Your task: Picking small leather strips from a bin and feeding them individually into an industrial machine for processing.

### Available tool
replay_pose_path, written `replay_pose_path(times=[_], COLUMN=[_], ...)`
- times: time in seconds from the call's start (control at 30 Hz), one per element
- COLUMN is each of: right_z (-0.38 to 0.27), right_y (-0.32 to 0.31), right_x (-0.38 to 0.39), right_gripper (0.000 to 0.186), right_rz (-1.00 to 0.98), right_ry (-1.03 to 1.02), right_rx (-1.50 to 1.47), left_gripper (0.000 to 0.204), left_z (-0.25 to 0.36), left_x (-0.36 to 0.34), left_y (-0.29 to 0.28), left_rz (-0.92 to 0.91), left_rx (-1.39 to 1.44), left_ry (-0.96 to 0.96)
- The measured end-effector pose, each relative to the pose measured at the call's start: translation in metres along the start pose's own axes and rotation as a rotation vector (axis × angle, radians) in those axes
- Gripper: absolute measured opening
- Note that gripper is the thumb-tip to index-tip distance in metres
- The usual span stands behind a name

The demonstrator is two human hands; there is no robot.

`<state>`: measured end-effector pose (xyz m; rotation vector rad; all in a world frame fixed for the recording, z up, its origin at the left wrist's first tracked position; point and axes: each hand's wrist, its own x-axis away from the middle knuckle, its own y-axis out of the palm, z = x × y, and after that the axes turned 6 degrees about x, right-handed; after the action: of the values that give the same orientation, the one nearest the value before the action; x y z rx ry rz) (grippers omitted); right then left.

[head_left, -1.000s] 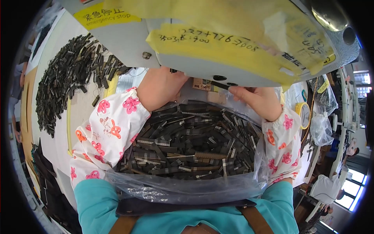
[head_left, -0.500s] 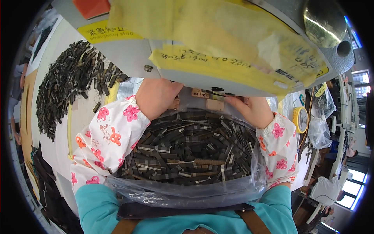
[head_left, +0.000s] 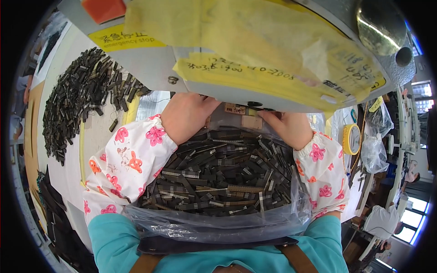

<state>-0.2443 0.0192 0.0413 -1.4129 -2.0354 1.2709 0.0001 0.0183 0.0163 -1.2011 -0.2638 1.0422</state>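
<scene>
Both my hands reach under the front of a grey machine head [head_left: 150, 68] covered with yellow tape. My left hand [head_left: 187, 117] is bent with its fingers together; the machine's lower edge hides the fingertips. My right hand [head_left: 291, 128] has its thumb and finger closed near a thin dark piece [head_left: 267, 109] under the edge; what it pinches is too small to name. Between the hands sit small tan blocks [head_left: 251, 122]. Just below my hands, a clear plastic bag [head_left: 218, 223] lies open, full of short dark strips [head_left: 223, 173] with pale edges.
At the left, a big heap of small dark pieces [head_left: 77, 98] with loose threads lies on the pale table [head_left: 66, 182]. A yellow tape roll [head_left: 351, 139] and clear plastic bags [head_left: 374, 154] are at the right. A red part [head_left: 104, 10] sits on the machine's upper left.
My left hand has shifted slightly right, its finger reaching further along the machine edge. My right hand has moved a little left and closer to the tan blocks.
</scene>
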Motion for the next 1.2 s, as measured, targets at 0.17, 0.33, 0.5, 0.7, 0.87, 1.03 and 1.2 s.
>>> replay_pose_path(times=[0.17,0.33,0.5,0.7,0.87,1.03,1.2], right_z=[0.010,0.004,0.006,0.012,0.007,0.010,0.007], right_y=[0.001,0.005,0.007,0.003,0.007,0.004,0.002], right_x=[0.004,0.003,0.003,0.001,0.000,0.001,0.003], right_gripper=[0.023,0.009,0.018,0.019,0.020,0.020,0.019], right_rz=[0.012,0.164,0.132,0.146,0.188,0.161,0.163], right_ry=[-0.178,-0.234,-0.226,-0.091,-0.084,-0.199,-0.001], right_rx=[0.163,0.283,0.239,0.055,0.054,0.123,-0.019], left_gripper=[0.020,0.023,0.022,0.026,0.029,0.029,0.024], left_z=[0.004,0.009,0.006,0.010,0.013,0.019,0.011], left_x=[-0.007,-0.009,-0.007,-0.007,-0.007,-0.006,-0.003], left_y=[-0.001,-0.006,-0.008,-0.019,-0.018,-0.019,-0.009], left_rz=[0.154,0.104,0.050,-0.060,-0.055,-0.007,0.040], left_rx=[-0.052,-0.013,0.108,0.139,0.101,0.157,0.119], left_ry=[0.155,0.149,0.128,0.037,-0.016,-0.036,-0.080])
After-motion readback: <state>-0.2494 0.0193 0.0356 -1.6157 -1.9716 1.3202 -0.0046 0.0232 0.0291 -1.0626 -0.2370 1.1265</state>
